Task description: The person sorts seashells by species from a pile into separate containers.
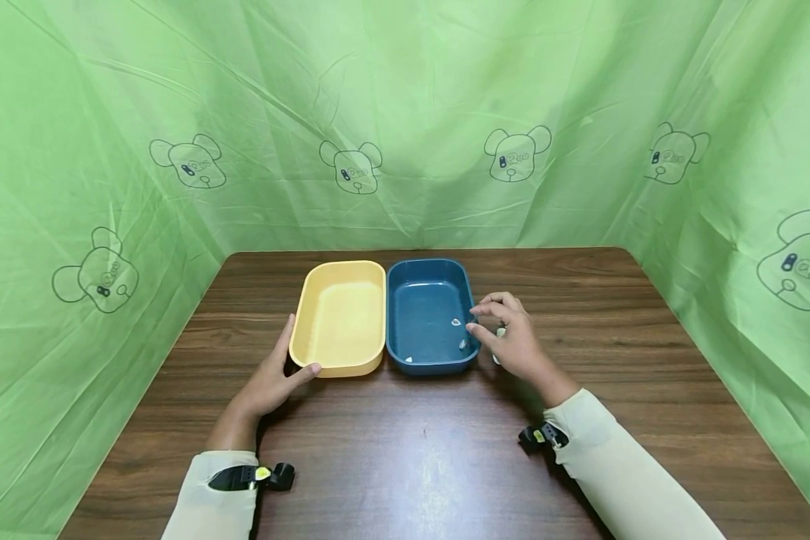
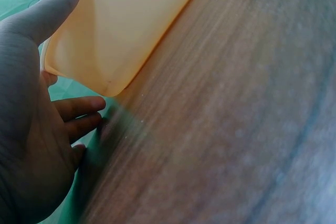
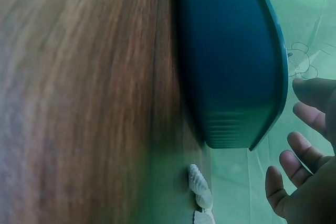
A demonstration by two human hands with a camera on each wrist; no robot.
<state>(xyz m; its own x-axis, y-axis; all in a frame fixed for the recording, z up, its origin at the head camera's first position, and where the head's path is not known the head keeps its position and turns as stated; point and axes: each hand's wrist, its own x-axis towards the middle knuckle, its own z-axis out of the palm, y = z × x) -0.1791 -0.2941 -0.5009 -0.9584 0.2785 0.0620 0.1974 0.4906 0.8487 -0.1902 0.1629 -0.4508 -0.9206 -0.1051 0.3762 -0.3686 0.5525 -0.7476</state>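
Blue bin (image 1: 421, 306): step likely transferring shells (image 3: 198, 182) (direction unclear). Right hand (image 1: 516, 343) wide, seemingly empty, at 3 o'clock; left hand (image 1: 274, 381) spread against yellow bin (image 1: 344, 315), 8 o'clock. Next: fine pinch.

With the blue tray (image 1: 421, 300) as dial centre and 12 o'clock farthest from the person, passage is available from above at 11 o'clock and along the desk (image 1: 391, 450) at 6 o'clock. The yellow tray (image 1: 340, 319), touched by the left hand (image 1: 274, 376), obstructs 9 o'clock; the right hand (image 1: 511, 337) and, beneath it, white shells (image 3: 199, 186) obstruct 3 to 4 o'clock. The green curtain (image 1: 418, 214) bounds 12 o'clock.
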